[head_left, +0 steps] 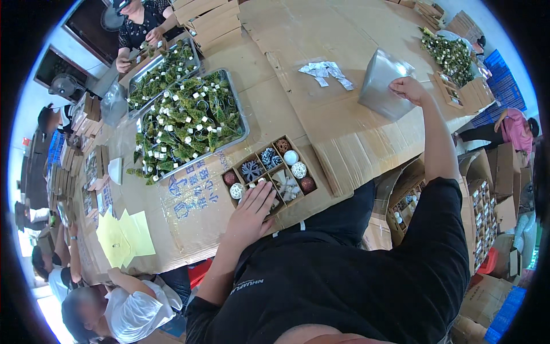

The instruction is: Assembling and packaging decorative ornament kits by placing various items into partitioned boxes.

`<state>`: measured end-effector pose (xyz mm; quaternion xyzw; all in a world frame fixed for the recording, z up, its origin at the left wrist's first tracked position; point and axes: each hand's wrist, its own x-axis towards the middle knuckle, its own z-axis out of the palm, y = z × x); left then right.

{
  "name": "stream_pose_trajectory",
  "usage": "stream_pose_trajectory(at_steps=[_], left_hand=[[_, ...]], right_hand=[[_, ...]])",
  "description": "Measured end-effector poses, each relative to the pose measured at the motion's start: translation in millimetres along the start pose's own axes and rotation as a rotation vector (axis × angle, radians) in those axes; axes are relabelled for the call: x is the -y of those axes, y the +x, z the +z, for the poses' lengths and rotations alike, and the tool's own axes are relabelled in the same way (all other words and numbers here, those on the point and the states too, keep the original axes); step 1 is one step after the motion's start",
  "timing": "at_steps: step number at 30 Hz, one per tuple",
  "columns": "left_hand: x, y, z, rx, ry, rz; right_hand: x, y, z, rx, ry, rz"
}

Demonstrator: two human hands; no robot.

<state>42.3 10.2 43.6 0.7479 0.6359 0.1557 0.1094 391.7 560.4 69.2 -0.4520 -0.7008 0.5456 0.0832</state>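
A divided cardboard box (pixel 314 186) of ornaments stands at the table's near edge. Its compartments hold white and dark red balls, a brown wicker ball, pinecones, a grey snowflake (pixel 251 170) and a pale star-like piece (pixel 288 187). My left hand (pixel 254 207) lies over the box's near-left part with fingers stretched out, covering some compartments. Off to the right, my right hand (pixel 408 90) is closed at the edge of a stack of clear plastic sheets (pixel 382 80). How many sheets the fingers pinch cannot be made out.
Metal trays (pixel 243 123) of green sprigs with white cubes stand left of centre. Small white packets (pixel 327 73) lie ahead, yellow paper (pixel 127 235) at left. Cartons with packed ornaments (pixel 408 206) stand below the table's right edge. Several people work around, one across the table (pixel 146 26).
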Motion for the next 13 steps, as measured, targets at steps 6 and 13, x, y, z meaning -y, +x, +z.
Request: stream_pose_trajectory(at_steps=[6,13], left_hand=[[3,-2,1,-0.028,0.002,-0.011],[1,1,-6,0.058,-0.009,0.009]], right_hand=[[3,-8,26,-0.167,-0.456,-0.269],[16,-14,8,-0.474,-0.417,-0.393]])
